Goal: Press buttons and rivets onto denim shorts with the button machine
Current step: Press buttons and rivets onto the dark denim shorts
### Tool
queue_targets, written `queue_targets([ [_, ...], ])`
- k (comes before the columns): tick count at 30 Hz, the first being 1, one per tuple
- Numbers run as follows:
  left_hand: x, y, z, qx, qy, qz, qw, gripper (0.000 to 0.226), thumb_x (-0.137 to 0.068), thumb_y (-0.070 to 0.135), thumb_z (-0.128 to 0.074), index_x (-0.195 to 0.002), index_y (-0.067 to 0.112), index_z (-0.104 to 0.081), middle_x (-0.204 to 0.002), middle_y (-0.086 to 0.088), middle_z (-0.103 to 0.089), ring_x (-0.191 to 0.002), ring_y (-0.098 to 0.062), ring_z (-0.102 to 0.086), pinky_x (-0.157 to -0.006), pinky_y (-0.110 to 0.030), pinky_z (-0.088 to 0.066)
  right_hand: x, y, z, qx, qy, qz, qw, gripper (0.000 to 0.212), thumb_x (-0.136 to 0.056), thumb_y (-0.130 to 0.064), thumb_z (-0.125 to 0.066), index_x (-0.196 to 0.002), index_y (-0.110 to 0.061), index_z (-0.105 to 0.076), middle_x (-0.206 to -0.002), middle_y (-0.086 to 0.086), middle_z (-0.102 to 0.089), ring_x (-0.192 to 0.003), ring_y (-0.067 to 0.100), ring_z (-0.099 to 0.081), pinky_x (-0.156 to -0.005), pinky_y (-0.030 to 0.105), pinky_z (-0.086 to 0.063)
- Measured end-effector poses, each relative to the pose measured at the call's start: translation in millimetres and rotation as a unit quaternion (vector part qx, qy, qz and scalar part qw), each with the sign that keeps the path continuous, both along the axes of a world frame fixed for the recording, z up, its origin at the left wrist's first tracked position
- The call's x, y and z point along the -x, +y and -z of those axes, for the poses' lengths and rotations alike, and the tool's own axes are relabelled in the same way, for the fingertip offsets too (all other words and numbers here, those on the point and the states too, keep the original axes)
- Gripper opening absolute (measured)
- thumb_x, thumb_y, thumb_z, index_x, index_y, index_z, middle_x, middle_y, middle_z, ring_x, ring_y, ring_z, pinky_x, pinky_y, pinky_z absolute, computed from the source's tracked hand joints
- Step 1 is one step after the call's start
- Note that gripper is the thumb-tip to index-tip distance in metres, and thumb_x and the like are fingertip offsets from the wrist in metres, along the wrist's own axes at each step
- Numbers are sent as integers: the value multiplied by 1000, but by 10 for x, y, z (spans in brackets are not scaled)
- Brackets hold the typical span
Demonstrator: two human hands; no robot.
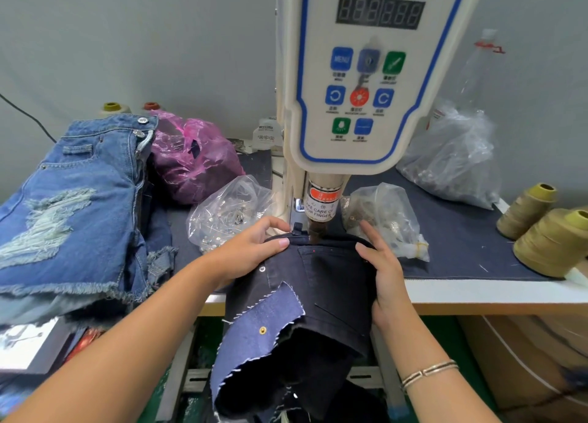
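Dark denim shorts (331,279) held under the button machine (346,72) at frame centre.
Left hand (251,251) and right hand (385,273) each have a grip clamped on the waistband, either side of the press head (321,206).

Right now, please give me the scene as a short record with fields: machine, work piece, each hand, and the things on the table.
machine: button machine, its press head down at the waistband
work piece: dark denim shorts under the head
left hand: grips the shorts' left side, fingers curled over the edge
right hand: grips the right side
left of machine: pile of blue denim shorts, pink bag, clear bag of small metal parts
right of machine: two clear bags, thread cones
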State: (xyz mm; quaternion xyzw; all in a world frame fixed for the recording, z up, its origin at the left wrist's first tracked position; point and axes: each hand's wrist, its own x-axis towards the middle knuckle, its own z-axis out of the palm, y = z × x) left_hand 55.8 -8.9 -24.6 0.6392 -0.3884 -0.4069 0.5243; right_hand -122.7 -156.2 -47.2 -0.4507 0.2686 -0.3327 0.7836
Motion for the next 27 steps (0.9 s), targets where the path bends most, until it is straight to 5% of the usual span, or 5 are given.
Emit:
queue_targets([
  [2, -28, -7, 52, 15, 26, -19, 999, 13, -96, 12, -55, -106, 19, -49, -89, -8, -65, -80, -19, -61, -77, -32, -48, 13, -2, 8, 2, 1, 1, 1000, 44, -84, -6, -61, -120, -31, -65, -114, -10, -69, -101, 9, -67, -69, 19, -54],
  [7, -3, -41, 184, 65, 110, -39, 991, 16, -88, 12, -63, -88, 16, -48, -76, 0, -67, -63, -12, -63, -57, -20, -51, 48, 3, 19, -2, -1, 1, 1000, 45, -82, -7, -62, -118, -34, -66, -114, -10, -69, -102, 9, -67, -69, 20, -55],
  [27, -54, -75, 304, 84, 189, -37, 978, 20, -78, 20, -70, -87, 20, -52, -84, -6, -70, -70, -17, -67, -61, -25, -55, 31, -2, 15, -16, -9, -3, 1000, 45, -85, -4, -59, -119, -33, -65, -109, -3, -72, -98, 17, -69, -67, 24, -56],
])
